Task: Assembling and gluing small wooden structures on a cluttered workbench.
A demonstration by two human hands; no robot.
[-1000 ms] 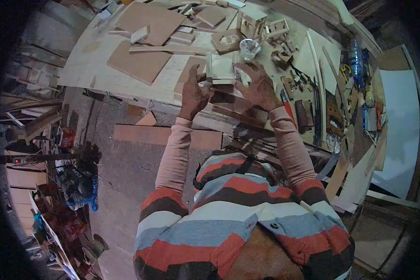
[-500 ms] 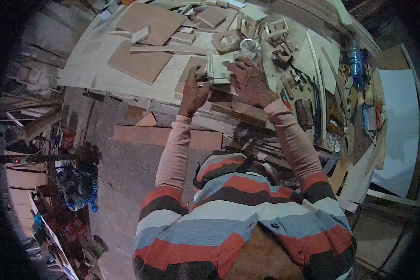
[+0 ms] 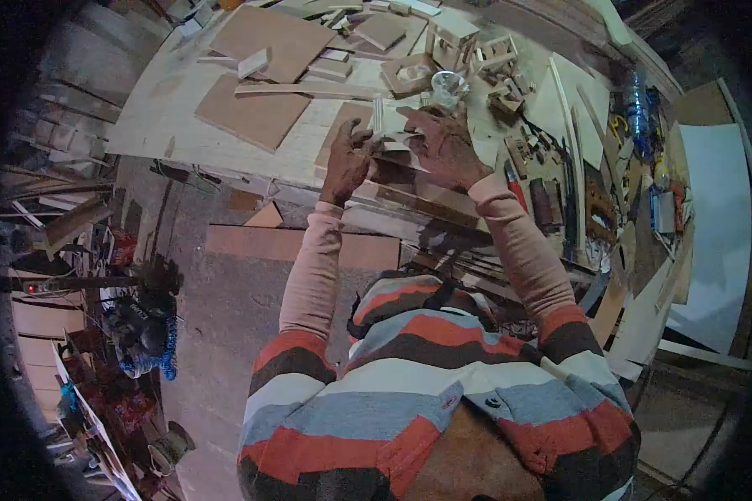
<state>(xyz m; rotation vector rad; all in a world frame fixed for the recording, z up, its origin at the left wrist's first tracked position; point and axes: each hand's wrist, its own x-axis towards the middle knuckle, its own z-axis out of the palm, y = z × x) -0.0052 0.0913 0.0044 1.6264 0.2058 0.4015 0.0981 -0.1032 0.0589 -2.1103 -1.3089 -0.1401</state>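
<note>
Wooden piece point(image 3: 394, 125) is flanked by left hand point(image 3: 348, 163) and right hand point(image 3: 448, 146); grip closure cannot be told; positioning appears current, steadiness required.

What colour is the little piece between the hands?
The little piece looks pale cream, shown best in the head view.

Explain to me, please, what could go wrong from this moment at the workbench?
The clear cup sits close beyond the right hand, so a forward push might knock it. The small pale wooden piece is between that hand and the left hand, toward the near side of the workbench; if it slips, it could perhaps drop over the edge. A long red object lies beside the right sleeve, so an outward swing may catch it.
</note>
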